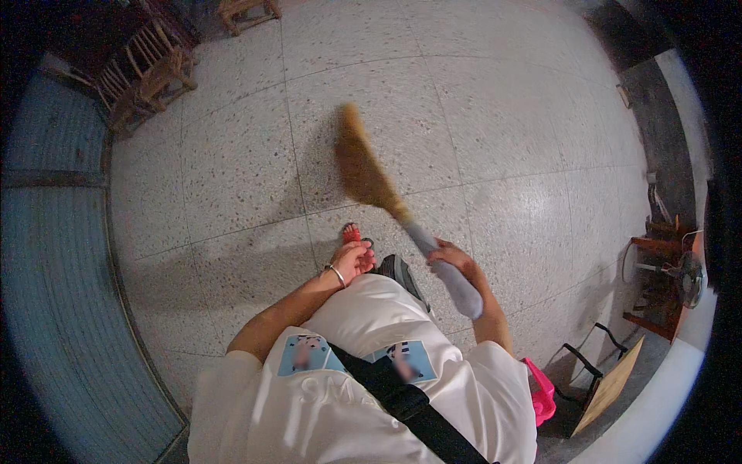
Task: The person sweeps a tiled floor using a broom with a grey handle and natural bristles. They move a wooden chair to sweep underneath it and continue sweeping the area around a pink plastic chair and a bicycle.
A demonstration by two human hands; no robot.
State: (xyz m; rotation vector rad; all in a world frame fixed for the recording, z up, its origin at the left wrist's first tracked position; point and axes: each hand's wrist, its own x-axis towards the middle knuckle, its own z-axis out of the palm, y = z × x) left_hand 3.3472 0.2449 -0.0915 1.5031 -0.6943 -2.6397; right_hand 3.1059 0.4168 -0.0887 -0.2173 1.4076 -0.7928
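My right hand is closed around the grey handle of a short broom. The broom slants up and left over the floor, and its brown, fan-shaped brush is smeared by motion. In front of my body, apart from the broom, my left hand hangs with loosely bent fingers and nothing visible in it. A silver bangle circles the left wrist. Just below that hand show a foot in red footwear and a dark grey shoe.
Speckled tile floor spreads ahead. A wooden chair stands at the far left, beside a blue corrugated panel. On the right are a fan, a wooden stand, a folding table and a bright pink object.
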